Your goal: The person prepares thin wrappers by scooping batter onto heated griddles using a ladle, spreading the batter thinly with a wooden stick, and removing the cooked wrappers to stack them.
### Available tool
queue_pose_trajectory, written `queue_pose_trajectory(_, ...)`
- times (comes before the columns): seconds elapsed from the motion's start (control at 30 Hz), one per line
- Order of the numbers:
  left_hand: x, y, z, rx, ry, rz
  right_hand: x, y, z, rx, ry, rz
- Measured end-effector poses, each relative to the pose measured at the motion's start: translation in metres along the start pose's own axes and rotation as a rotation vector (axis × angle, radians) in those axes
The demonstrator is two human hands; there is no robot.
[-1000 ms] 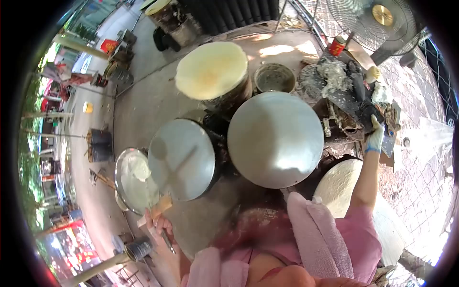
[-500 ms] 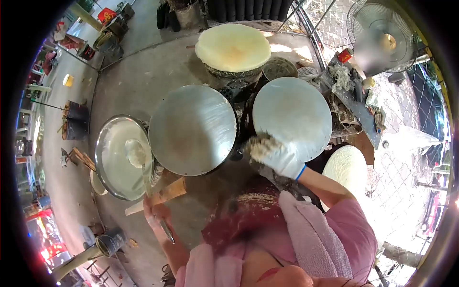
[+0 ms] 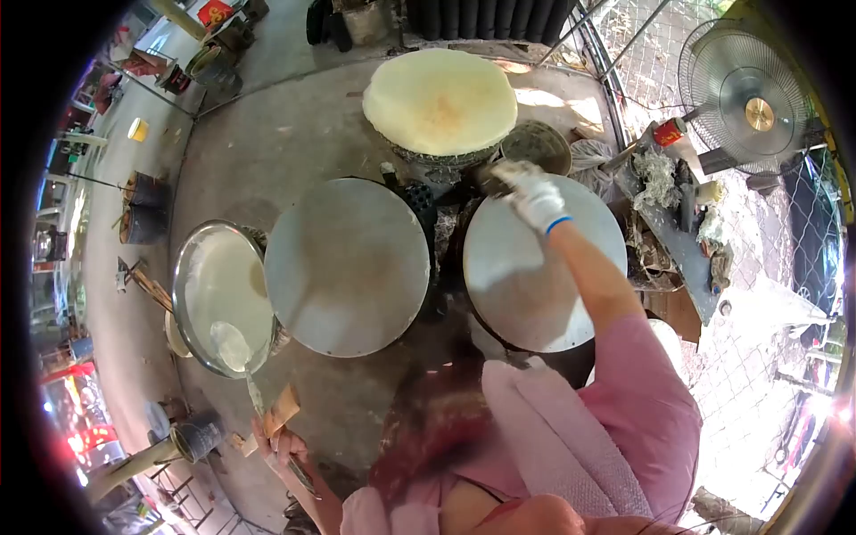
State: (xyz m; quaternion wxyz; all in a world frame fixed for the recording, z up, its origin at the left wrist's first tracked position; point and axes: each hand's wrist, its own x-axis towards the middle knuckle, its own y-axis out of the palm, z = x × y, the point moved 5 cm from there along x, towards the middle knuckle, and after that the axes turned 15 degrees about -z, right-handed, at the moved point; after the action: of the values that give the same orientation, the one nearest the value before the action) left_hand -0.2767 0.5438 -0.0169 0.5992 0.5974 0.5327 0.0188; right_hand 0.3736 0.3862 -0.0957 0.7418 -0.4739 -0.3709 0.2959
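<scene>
My bare left hand (image 3: 290,448) is closed around the long handle of a ladle (image 3: 230,346), with a flat wooden spreader (image 3: 283,410) in the same grip. The ladle's bowl lies in pale batter at the near side of a steel basin (image 3: 180,299). My right hand (image 3: 537,203), in a white glove with a blue cuff, is closed on a dirty, clumped rag (image 3: 497,180). It is over the far left rim of the right round griddle (image 3: 544,294). To its left is a second round griddle (image 3: 348,267) with brownish stains.
Thin pale pancakes (image 3: 437,98) are heaped on a round stand beyond the griddles. A bucket (image 3: 538,147) stands beside them. At the right are a fan (image 3: 744,94), a cluttered side table (image 3: 682,241) and a wire fence. Another pale round shape shows partly behind my right arm.
My right hand has swept the rag from the griddle's near left edge to its far left edge. My left hand has moved nearer me, and the ladle's bowl has shifted towards the basin's near side.
</scene>
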Motion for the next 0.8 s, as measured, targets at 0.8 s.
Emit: queue_pose_trajectory(0.8,0.128,-0.01,-0.201,0.275,-0.009,0.013,-0.336,0.028,0.213,-0.223,1.152,-0.214)
